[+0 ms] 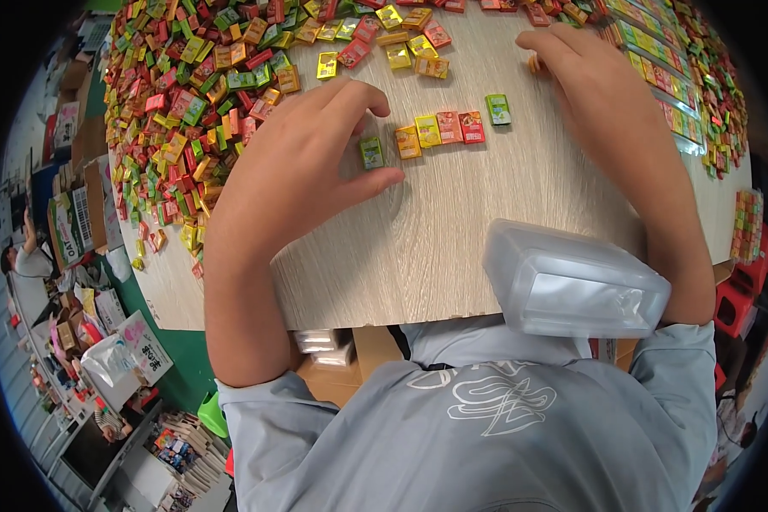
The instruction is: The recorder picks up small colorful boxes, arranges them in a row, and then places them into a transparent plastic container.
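My left hand is over the table with thumb and fingers apart. A small green box stands between them, and no grip on it shows. Just right of it is a short row: an orange box, a yellow box, a pinkish-red box and a red box. Another green box stands apart, farther right. My right hand is curled at the upper right, its fingers closed on a small orange box, mostly hidden beneath them.
A big heap of small coloured boxes covers the table's left and far side. Clear packs of boxes lie in a stack at the right. A translucent plastic container rests at the near edge, by my right forearm. Cartons stand beyond the left side.
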Available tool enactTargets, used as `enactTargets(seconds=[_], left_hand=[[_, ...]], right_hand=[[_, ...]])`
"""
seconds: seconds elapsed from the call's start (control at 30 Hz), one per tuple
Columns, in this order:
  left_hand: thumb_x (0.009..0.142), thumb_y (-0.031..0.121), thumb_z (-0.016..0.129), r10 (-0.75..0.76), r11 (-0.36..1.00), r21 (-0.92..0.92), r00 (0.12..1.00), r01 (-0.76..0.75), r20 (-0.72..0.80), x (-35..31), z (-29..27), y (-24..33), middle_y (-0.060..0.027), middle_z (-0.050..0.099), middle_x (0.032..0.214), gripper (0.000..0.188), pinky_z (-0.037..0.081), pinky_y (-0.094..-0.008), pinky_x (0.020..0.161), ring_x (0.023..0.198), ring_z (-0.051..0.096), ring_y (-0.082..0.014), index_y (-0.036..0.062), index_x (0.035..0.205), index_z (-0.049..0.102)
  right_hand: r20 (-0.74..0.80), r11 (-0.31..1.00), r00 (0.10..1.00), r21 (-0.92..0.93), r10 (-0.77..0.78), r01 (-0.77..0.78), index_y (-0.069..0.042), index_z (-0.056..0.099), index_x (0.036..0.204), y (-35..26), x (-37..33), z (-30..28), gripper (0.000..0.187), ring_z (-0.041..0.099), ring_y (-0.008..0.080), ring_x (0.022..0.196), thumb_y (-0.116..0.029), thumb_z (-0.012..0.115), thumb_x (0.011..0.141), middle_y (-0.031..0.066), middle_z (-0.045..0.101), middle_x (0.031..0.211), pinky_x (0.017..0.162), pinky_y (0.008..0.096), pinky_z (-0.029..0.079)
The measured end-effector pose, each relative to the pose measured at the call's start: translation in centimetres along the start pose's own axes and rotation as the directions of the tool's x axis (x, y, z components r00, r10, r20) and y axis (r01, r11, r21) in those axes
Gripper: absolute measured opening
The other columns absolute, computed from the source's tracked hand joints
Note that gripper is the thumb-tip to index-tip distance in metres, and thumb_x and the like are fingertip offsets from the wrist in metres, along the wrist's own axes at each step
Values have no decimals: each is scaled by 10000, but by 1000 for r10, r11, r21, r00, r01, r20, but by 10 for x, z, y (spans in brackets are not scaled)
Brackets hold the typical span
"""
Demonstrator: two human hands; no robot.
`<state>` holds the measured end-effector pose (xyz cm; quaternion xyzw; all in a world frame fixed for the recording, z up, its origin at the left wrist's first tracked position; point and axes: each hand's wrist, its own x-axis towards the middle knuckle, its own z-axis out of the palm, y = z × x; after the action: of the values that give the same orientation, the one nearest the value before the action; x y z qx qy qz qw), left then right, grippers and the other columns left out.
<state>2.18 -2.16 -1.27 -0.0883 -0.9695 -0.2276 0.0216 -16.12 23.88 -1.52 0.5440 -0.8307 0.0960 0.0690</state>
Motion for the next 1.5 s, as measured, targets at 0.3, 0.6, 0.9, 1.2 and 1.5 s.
enactTargets(seconds=[0.3,0.6,0.9,1.2,1.5], left_hand=[[753,143,900,-7,998,-56,999,9,36,3,1,8,-116,624,1074,552,547,-410,816,959,656,-312,61,1218,614],[794,116,874,-55,993,-106,997,60,45,2,0,13,-118,620,1064,528,556,-408,806,939,661,-308,62,1251,616],[843,122,853,-44,996,-74,999,41,-32,5,14,17,-87,624,1044,453,564,-369,765,874,660,-247,69,1237,637],[851,172,841,-30,999,-45,997,27,-69,11,20,22,-119,619,1018,403,543,-424,775,895,658,-312,59,1198,668],[857,177,848,-30,999,7,988,32,-152,17,28,24,-124,683,1035,338,555,-426,769,902,692,-336,64,1154,732]], right_hand=[[68,904,998,427,2,-31,-73,637,1300,-14,-1,-4,369,666,326,967,45,624,951,137,646,1076,832,417,529],[110,906,992,423,-63,11,-57,627,1279,-14,-4,-3,311,658,331,984,21,606,979,128,614,1145,830,409,522],[83,883,987,461,-140,87,-37,625,1260,-26,-4,6,386,657,341,978,-157,746,914,133,588,1187,842,417,535],[48,909,992,407,-117,88,-31,645,1188,-30,0,18,370,662,350,956,-173,789,878,133,603,1117,820,435,541],[35,891,989,439,-146,116,-74,695,1230,-28,0,20,363,657,347,921,-188,782,896,129,616,1058,800,452,534]])
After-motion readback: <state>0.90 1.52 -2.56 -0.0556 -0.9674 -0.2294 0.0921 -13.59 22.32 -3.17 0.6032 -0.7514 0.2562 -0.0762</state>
